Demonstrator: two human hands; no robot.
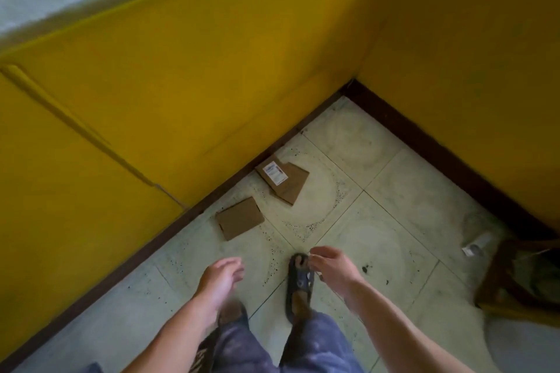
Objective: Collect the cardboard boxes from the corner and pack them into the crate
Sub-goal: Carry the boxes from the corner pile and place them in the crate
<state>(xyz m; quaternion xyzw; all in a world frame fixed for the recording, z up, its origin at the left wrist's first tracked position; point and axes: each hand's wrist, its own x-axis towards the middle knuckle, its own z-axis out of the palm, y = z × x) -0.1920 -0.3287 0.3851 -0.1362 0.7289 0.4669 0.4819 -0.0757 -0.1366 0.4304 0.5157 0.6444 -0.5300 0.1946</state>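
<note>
Now, corner: two yellow walls [181,85] were seen meeting above a dark skirting board [169,230], with a pale tiled floor [378,191] below.
Labelled box: a flat cardboard box [283,180] with a white shipping label was found lying on the tiles, just beside the skirting and nearer the corner.
Plain box: a second flat cardboard box [240,218] was lying near it, also beside the skirting, apart from the first and nearer the feet.
Left hand: the left hand [219,280] was held out low over the floor, fingers relaxed and nothing grasped, short of the plain box.
Right hand: the right hand [331,271] was held over a sandalled foot [300,278], fingers loosely curled; nothing could be made out in them, though the tips were blurred.
Crate: a brown, wooden-looking container [515,281] was glimpsed at the right edge; whether it was the crate could not be told.
Handling: both boxes were judged light, thin and fairly stiff; little grip force would be called for, but the card could be creased if squeezed mid-panel.
Hold: an edge away from the wall was judged best, fingertips slid under and thumb laid on top; on smooth tile a flat box might be pushed along before it could be lifted.
Progress: neither box was picked up yet; both were there to be collected.
</note>
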